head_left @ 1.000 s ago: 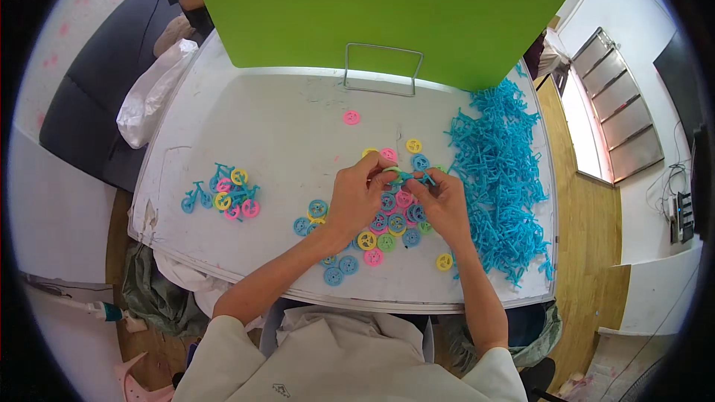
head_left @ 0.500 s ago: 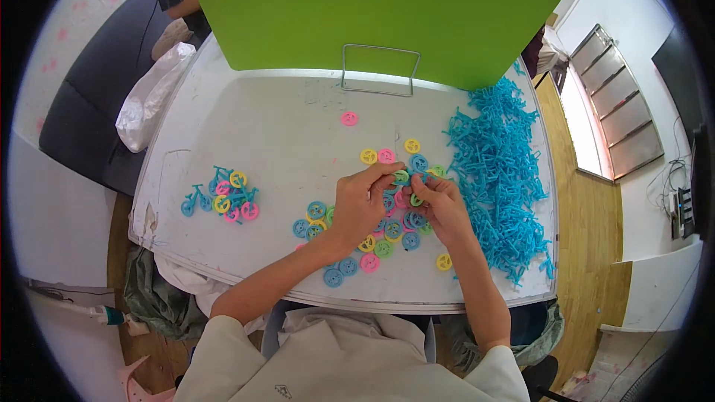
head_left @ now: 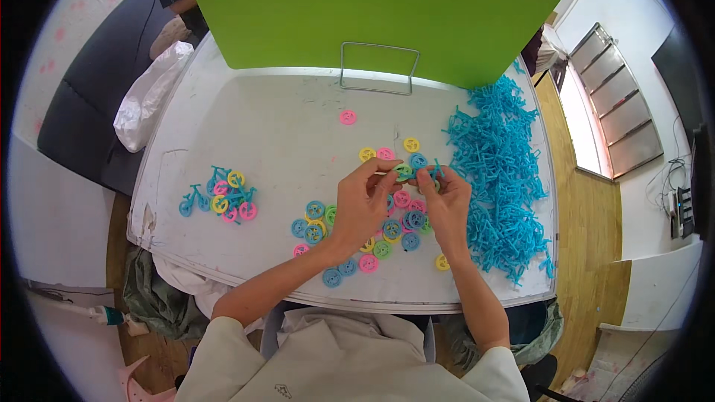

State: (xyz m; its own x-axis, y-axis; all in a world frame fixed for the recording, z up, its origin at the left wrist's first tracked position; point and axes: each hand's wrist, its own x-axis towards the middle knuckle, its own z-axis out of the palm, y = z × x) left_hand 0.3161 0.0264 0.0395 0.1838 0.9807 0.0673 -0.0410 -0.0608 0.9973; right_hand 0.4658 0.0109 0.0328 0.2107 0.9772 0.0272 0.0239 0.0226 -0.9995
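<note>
Both hands, left hand pinching a green wheel against the blue bicycle frame gripped by the right hand, work above loose wheels, with few finished bicycles left, many frames right, and bare tabletop beyond.

Green wheel, blue frames

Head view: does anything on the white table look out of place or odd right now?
One pink plastic wheel lies alone on the white table, apart from the loose coloured wheels under the left hand and right hand. The blue frame pile reaches the table's right edge. Nothing looks broken.
</note>
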